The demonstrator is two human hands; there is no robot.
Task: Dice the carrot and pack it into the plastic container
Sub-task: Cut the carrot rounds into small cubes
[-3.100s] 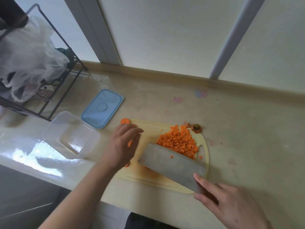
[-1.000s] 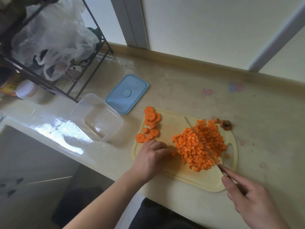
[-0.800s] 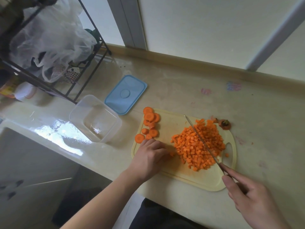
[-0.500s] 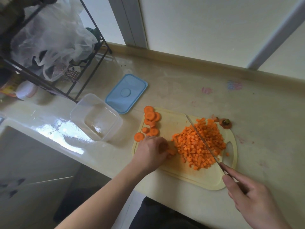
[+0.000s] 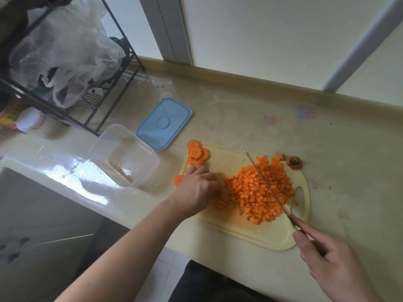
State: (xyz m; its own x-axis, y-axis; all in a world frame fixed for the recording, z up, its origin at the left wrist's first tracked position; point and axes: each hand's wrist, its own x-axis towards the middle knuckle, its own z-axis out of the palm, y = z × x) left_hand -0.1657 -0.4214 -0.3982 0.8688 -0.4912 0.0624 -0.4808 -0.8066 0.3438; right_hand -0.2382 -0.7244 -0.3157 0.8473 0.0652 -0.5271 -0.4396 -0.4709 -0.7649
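One cutting board; one knife; one heap of carrot dice (too many to count); about six carrot rounds, far left; one clear container; one blue lid; one carrot top; two hands.

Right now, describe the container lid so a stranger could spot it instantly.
Start at the pale yellow cutting board on the beige counter. Beyond its far left corner sits the clear plastic container, empty. The lid lies flat beside it, toward the wall: the only blue thing, rectangular, with a round dimple.
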